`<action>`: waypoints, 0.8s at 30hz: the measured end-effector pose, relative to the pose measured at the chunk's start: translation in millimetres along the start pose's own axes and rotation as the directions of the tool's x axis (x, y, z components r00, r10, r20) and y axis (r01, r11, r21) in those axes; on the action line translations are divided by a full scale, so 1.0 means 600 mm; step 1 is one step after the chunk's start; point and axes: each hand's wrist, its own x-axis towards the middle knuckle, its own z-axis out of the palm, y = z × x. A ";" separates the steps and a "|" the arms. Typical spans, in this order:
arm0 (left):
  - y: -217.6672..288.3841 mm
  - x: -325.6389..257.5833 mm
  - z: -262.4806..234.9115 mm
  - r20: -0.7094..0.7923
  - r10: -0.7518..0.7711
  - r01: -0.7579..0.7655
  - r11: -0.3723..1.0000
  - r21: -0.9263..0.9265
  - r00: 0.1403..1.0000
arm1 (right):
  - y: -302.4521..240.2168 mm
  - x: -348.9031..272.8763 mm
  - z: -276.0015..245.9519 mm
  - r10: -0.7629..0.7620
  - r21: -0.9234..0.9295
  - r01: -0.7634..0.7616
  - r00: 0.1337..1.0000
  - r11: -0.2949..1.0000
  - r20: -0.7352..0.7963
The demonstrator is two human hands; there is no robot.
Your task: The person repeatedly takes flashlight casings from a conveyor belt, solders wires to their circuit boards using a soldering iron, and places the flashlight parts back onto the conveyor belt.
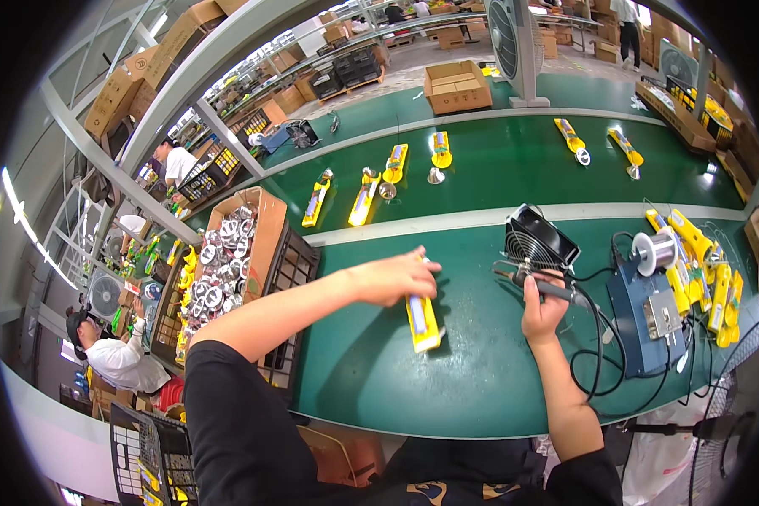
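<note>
My left hand (401, 278) lies over the far end of a yellow torch housing (422, 325) with a pale strip inside, its fingers closed around that end. The housing's near end shows on the green bench; the gripped end is partly hidden. In my right hand (544, 308) is a soldering iron (555, 292), its metal tip pointing left. Just beyond it stands a small black fan (541, 238) with a round wire grille. Right of that hand sits a blue soldering station (641, 316), with a solder wire spool (654, 253) at its far end.
More yellow housings (721, 295) with loose wires are piled at the right. Several housings with silver reflectors lie on the green conveyor (497, 169) beyond. At left, a cardboard box (266, 228) of reflectors adjoins a black crate (293, 278). Cables (599, 371) loop beside my right forearm.
</note>
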 end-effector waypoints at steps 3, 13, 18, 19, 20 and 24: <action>0.061 0.018 0.030 0.068 0.129 -0.134 0.988 0.077 0.989 | -0.004 0.000 0.000 -0.035 -0.052 0.037 0.999 0.998 0.026; 0.180 0.013 0.089 -0.404 -0.840 0.698 0.531 -0.480 0.361 | 0.000 -0.006 0.000 0.137 0.072 -0.135 0.990 0.988 -0.019; 0.206 0.028 0.110 -0.249 -0.877 0.672 0.476 -0.567 0.410 | 0.001 0.002 -0.001 0.080 0.078 -0.075 0.995 0.994 -0.062; 0.202 0.029 0.111 -0.281 -0.819 0.619 0.566 -0.545 0.501 | -0.006 0.003 -0.002 0.108 0.154 -0.096 0.991 0.983 -0.077; 0.197 0.028 0.105 -0.289 -0.812 0.609 0.574 -0.548 0.507 | -0.015 0.006 -0.002 0.135 0.229 -0.111 0.987 0.967 -0.091; 0.171 0.023 0.093 -0.232 -0.607 0.414 0.728 -0.547 0.761 | -0.040 0.024 -0.006 0.235 0.333 -0.193 0.968 0.923 -0.089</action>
